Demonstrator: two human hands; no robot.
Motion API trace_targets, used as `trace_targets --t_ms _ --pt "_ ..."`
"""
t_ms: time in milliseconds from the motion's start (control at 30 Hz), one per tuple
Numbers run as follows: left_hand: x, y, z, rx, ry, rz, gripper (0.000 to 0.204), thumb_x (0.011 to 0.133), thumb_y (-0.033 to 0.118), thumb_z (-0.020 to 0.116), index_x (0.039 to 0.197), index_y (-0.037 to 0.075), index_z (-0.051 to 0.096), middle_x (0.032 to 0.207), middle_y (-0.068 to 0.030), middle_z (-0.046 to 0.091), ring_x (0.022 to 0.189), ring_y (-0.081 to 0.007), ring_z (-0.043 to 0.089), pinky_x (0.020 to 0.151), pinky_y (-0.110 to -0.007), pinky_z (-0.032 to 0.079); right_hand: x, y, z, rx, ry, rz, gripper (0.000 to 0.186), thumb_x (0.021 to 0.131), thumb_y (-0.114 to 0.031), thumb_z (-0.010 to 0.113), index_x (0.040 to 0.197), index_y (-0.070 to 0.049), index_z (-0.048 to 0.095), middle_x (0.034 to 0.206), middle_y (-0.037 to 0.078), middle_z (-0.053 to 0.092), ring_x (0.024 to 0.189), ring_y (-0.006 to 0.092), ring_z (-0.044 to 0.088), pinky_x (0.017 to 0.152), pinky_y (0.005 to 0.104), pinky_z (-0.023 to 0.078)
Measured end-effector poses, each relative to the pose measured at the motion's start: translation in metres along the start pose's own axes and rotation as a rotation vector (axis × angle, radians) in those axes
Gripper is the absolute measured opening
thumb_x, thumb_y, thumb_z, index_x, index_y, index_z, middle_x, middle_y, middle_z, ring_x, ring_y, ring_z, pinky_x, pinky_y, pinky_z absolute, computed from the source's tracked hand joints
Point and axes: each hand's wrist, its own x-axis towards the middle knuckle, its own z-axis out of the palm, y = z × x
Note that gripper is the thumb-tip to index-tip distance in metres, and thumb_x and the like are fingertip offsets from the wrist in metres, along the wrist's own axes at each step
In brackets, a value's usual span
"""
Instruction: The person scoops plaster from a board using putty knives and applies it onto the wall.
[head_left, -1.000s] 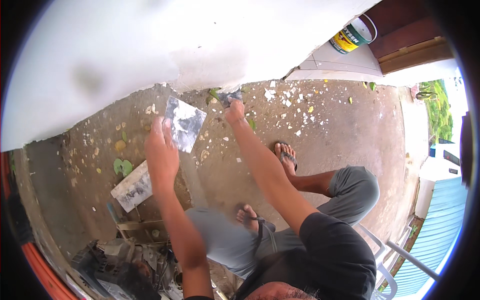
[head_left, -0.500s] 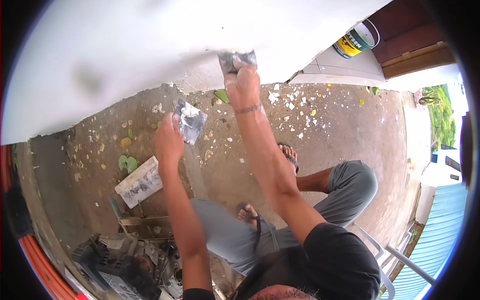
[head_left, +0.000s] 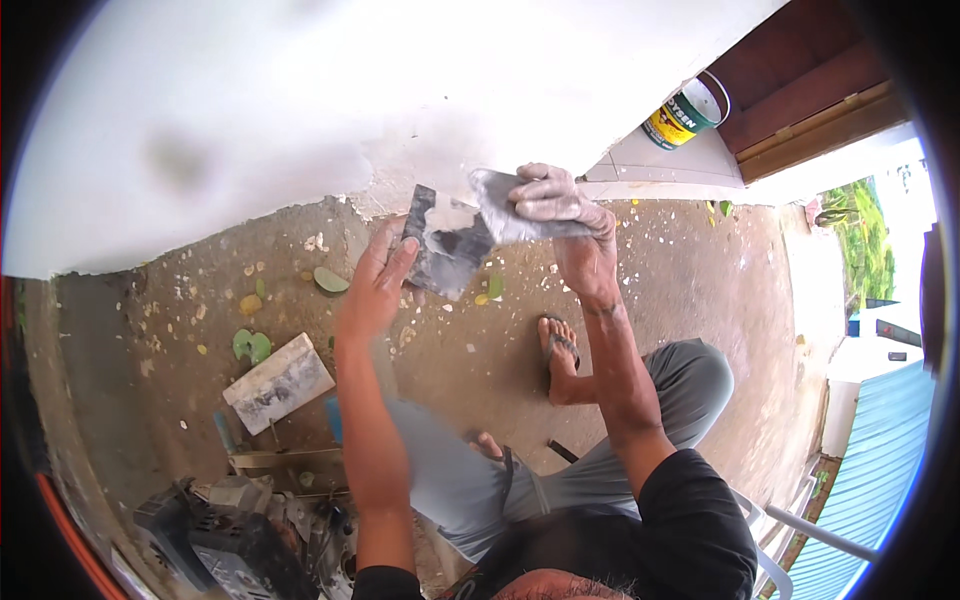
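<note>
My left hand (head_left: 375,280) is closed on a dark, flat, square putty plate (head_left: 465,265) smeared with white putty. In my right hand (head_left: 570,215) is a wide grey putty knife (head_left: 497,208), its blade whitened with putty. The knife's blade meets or overlaps the plate's upper right edge; I cannot tell whether they touch. White putty dust coats the fingers of my right hand. Both tools are in front of the lower part of a white wall (head_left: 280,110), which has a rough, patchy bottom edge.
A green and yellow paint bucket (head_left: 680,118) stands on a tiled step (head_left: 655,162) at the far right. On the concrete floor (head_left: 690,280) lie white flakes, leaves and a whitish block (head_left: 280,383). Dark machine parts (head_left: 245,545) sit at the near left. Metal tubing (head_left: 820,532) is at the near right.
My right hand has come away from the wall with the putty knife, moving right and nearer, and the blade has turned toward the plate. My left hand has moved the plate right toward it.
</note>
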Motion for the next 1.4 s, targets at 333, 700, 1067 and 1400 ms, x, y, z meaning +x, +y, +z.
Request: trace_targets --t_ms 333,700,1067,1400 --pt "-0.025 0.020 0.010 -0.041 0.043 0.071 0.031 0.100 0.024 0.048 0.124 0.004 0.052 0.090 -0.0023 0.060 0.066 -0.0068 0.055 0.050 -0.023 0.043 -0.009 0.016 0.022 -0.128 -0.084 -0.088 0.017 0.079 -0.009 0.060 0.088 -0.007 0.075 0.095 0.007 0.071 0.112 0.0253 0.053 0.097 0.0410 0.043" --pt "-0.015 0.012 0.010 0.226 0.074 -0.027 0.039 0.100 0.029 0.046 0.128 0.002 0.050 0.101 -0.0073 0.059 0.076 -0.0123 0.057 0.061 -0.027 0.047 -0.116 0.086 -0.013 -0.093 0.581 0.824 0.022 0.091 -0.005 0.048 0.105 -0.003 0.065 0.112 0.009 0.061 0.097 0.0174 0.062 0.091 0.0315 0.049" --pt "0.010 -0.021 0.010 0.552 0.193 0.167 0.036 0.101 0.028 0.038 0.126 0.005 0.051 0.098 -0.0271 0.063 0.095 -0.0419 0.062 0.080 -0.043 0.047 -0.098 0.035 0.033 0.361 0.667 0.752 0.029 0.092 -0.009 0.047 0.120 -0.001 0.050 0.105 0.005 0.058 0.091 0.0136 0.057 0.084 0.0279 0.047" --pt "-0.010 -0.014 0.034 1.037 -0.082 -0.024 0.032 0.094 0.018 0.047 0.124 0.007 0.054 0.087 -0.0258 0.063 0.084 -0.0437 0.060 0.072 -0.051 0.046 -0.094 0.062 0.041 0.393 0.639 0.714 0.027 0.094 -0.009 0.046 0.120 -0.002 0.050 0.104 0.004 0.060 0.092 0.0118 0.057 0.082 0.0276 0.046"
